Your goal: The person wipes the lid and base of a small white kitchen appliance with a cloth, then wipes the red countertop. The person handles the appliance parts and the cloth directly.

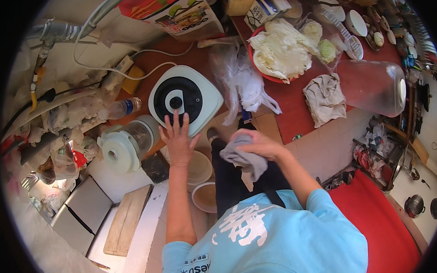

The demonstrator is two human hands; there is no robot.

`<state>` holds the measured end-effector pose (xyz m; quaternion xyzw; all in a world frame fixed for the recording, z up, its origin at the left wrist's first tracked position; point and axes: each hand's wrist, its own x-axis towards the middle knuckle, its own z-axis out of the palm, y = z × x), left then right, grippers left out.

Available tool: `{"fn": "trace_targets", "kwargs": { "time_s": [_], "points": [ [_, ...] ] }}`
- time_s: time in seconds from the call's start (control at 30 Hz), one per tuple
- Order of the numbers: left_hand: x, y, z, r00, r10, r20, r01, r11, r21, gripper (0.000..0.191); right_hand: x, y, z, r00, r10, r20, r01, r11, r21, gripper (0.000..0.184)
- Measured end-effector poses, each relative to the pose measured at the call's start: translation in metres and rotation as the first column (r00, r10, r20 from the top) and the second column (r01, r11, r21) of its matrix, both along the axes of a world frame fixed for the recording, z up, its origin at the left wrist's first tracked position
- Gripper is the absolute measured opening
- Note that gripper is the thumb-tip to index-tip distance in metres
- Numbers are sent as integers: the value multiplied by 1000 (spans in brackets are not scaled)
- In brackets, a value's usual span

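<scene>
A white kitchen appliance (209, 96) with a round black top and a centre knob stands on the red-brown table. My left hand (178, 140) lies flat with fingers spread, its fingertips on the near edge of the black top; it grips nothing. In my right hand (259, 143) is a bunched grey cloth (243, 157), held in front of my body over the floor. Left of the appliance is a clear jar-like container (141, 132) with a pale green lid or base (120, 149). White plastic bags (254, 91) lie right of the appliance.
A red basin (251, 52) of cabbage leaves (279, 48), a crumpled beige cloth (324, 98) and a large clear plastic container (373, 86) are on the table's right. A water bottle (120, 109) lies at left. Two tubs (199, 168) stand low by my legs. A white cord (109, 69) crosses behind.
</scene>
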<state>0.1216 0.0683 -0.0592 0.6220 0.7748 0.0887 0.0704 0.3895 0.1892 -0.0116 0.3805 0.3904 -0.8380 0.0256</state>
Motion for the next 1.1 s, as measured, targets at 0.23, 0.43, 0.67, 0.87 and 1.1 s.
{"fn": "trace_targets", "kwargs": {
  "time_s": [0.23,0.43,0.67,0.87,1.1],
  "points": [
    [32,-32,35,973,210,95,-213,977,23,84,80,64,72,919,-345,192,40,565,824,37],
    [68,-50,82,925,359,125,-362,932,5,81,111,76,-13,718,-327,615,-613,121,781,75],
    [-14,-90,121,593,711,378,-805,535,257,78,106,84,34,663,-321,676,-736,-114,667,65],
    [-139,-123,81,-57,346,936,-985,133,-110,78,-63,48,83,977,-23,214,-157,603,782,45],
    [-177,-116,33,-395,-29,918,-872,327,-365,90,-321,-33,33,993,108,38,-112,856,505,64]
  ]
}}
